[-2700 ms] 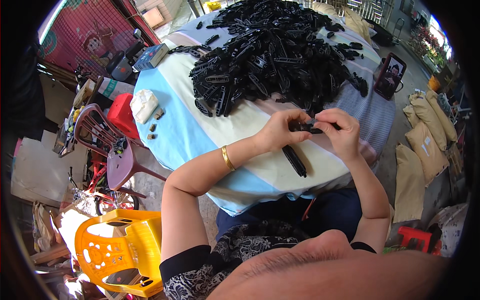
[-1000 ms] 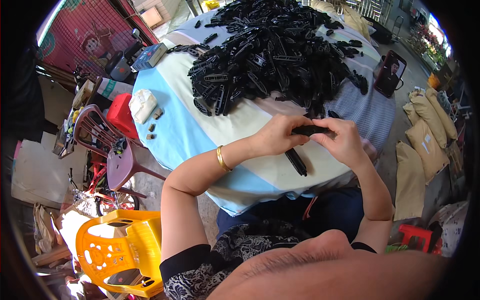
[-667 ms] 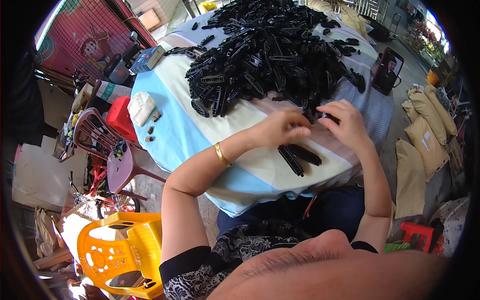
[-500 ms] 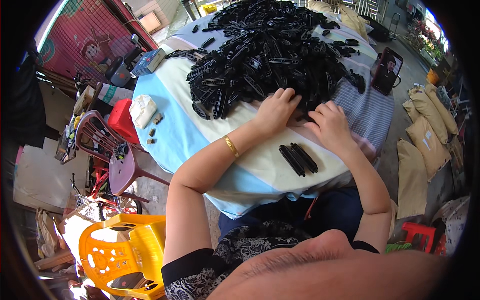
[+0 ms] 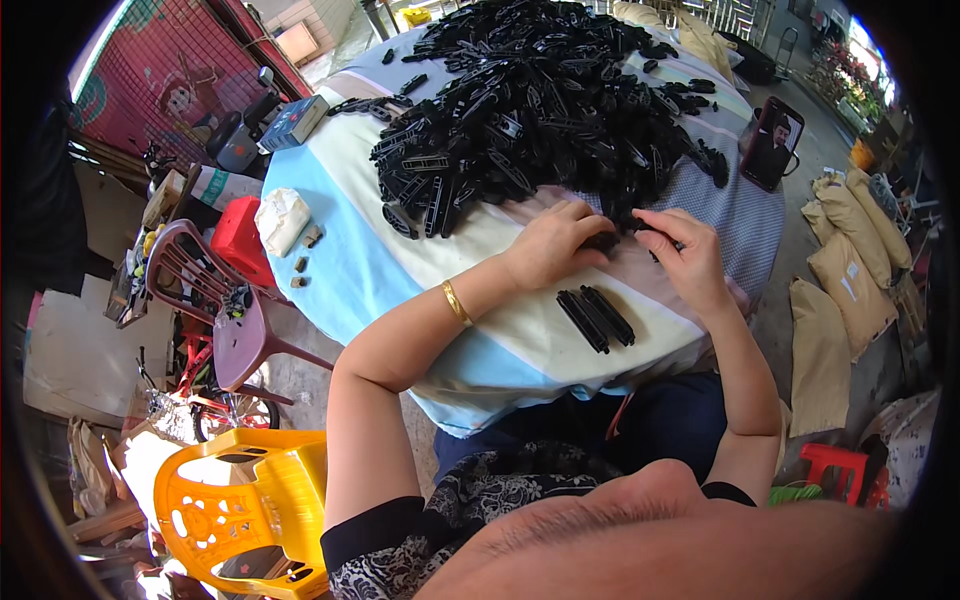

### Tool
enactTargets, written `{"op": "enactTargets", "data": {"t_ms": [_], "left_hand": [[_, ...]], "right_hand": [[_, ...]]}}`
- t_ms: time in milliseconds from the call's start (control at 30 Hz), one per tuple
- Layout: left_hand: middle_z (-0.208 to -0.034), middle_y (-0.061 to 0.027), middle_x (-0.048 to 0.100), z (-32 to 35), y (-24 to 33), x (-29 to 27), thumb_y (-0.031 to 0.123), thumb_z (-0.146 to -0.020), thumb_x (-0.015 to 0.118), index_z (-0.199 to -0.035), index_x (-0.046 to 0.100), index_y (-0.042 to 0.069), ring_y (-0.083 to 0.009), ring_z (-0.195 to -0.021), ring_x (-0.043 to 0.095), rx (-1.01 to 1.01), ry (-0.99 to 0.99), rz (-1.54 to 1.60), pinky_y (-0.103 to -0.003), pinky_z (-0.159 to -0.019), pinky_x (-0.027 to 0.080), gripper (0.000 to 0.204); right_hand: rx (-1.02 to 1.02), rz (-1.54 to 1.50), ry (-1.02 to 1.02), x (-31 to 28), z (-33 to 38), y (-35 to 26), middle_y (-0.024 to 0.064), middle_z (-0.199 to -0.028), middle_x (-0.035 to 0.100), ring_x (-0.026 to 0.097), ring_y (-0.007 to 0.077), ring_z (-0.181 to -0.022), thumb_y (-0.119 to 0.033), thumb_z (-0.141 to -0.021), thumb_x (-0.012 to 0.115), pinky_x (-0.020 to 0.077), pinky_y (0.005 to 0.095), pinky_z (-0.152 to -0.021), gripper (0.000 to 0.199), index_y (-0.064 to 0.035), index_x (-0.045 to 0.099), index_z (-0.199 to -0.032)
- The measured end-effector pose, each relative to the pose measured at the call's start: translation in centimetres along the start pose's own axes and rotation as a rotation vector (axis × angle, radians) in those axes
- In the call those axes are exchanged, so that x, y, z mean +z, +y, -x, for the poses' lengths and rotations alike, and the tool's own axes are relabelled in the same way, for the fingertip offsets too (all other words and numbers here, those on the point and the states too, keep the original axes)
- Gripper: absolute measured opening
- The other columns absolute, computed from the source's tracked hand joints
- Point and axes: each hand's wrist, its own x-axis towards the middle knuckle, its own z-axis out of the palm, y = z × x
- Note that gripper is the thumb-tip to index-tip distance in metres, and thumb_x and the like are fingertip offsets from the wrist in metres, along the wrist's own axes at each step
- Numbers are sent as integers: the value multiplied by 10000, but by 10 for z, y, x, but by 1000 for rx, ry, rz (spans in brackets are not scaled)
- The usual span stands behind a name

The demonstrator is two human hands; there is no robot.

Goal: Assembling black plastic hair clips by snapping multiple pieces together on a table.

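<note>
A large heap of small black plastic parts [image 5: 510,110] covers the far side of the cloth-covered table. Just in front of it, my left hand [image 5: 556,240] curls its fingers round a dark piece, a black plastic part [image 5: 602,242]. My right hand [image 5: 690,255] pinches another black plastic part [image 5: 640,224] between thumb and fingers, close beside the left. Their exact shape is partly hidden by my fingers. Nearer to me, a few long black ridged strips [image 5: 596,320] lie side by side on the pale cloth, below both hands.
A phone [image 5: 772,143] stands upright at the table's right edge. On the left lie a white crumpled bag [image 5: 283,220], small brown blocks [image 5: 300,264] and a blue box [image 5: 294,124]. A purple chair [image 5: 243,345] and a yellow chair [image 5: 245,510] stand left; sacks [image 5: 850,275] lie right.
Both hands have drawn back from the heap's near edge toward me, now with black parts in their fingers. My right hand has turned and lifted slightly. The strips on the cloth stay put.
</note>
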Motion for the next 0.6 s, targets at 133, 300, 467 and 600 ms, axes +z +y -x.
{"op": "enactTargets", "data": {"t_ms": [133, 300, 467, 600], "left_hand": [[-922, -126, 569, 7, -7, -1, 141, -697, 704, -1042, 576, 34, -307, -974, 519, -29, 102, 76, -381, -866, 418, 384], [-960, -97, 590, -3, 6, -14, 84, -673, 732, -984, 608, 9, -228, -868, 593, -307, -13, 234, -317, -767, 482, 343], [-872, -56, 644, 1, 8, -2, 19, -731, 711, -991, 622, 6, -140, -777, 620, -307, 140, 728, -254, -702, 503, 276], [-874, -51, 642, 1, 16, -4, -18, -777, 682, -1035, 602, -23, -94, -759, 606, -435, 80, 1037, -230, -689, 510, 270]], "right_hand": [[-130, 93, 15, 0, 1, 2, 104, -847, 653, 592, 198, -701, -54, -717, 724, 472, 280, -601, 196, 1, 680, -900], [-204, 153, 68, 8, 1, 7, 95, -883, 662, 598, 233, -797, -56, -687, 737, 485, 307, -683, 174, 4, 673, -837], [-243, 156, 101, 12, -1, -1, 86, -895, 661, 596, 235, -821, -57, -682, 736, 488, 304, -704, 174, -5, 679, -839], [-278, 175, 104, 14, -1, -3, 79, -891, 660, 596, 232, -821, -59, -681, 734, 493, 308, -705, 173, -11, 683, -839]]}}
